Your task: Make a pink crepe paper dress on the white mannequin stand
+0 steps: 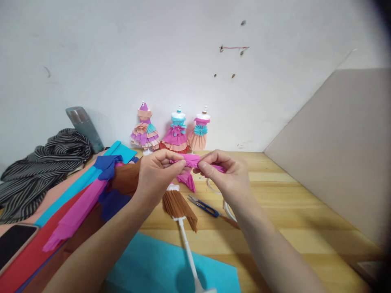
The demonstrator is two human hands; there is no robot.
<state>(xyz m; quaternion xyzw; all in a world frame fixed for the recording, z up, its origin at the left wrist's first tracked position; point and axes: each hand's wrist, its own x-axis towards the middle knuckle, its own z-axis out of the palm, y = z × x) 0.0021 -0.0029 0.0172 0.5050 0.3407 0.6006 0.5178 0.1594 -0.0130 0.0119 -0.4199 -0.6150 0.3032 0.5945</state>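
Between my two hands a strip of pink crepe paper [191,161] is stretched above the table. My left hand [163,167] pinches its left end between thumb and fingers. The right end is in the pinch of my right hand [221,169], with a bit of paper showing past the fingers. Just below lies another pleated pink paper piece [187,181]. Under my hands a small white mannequin stand [187,248] lies tipped toward me, with a pleated brown paper skirt [179,204] on it. Blue-handled thread snips [204,206] rest to the right of the skirt.
Three small mannequins in paper dresses, the middle one [175,132] in pink and blue, stand against the wall. Coloured paper rolls [81,207], a phone [15,244], striped cloth [45,171] and a bottle [84,126] are on the left. A blue sheet [146,264] lies in front; white tape rolls [227,211] sit right.
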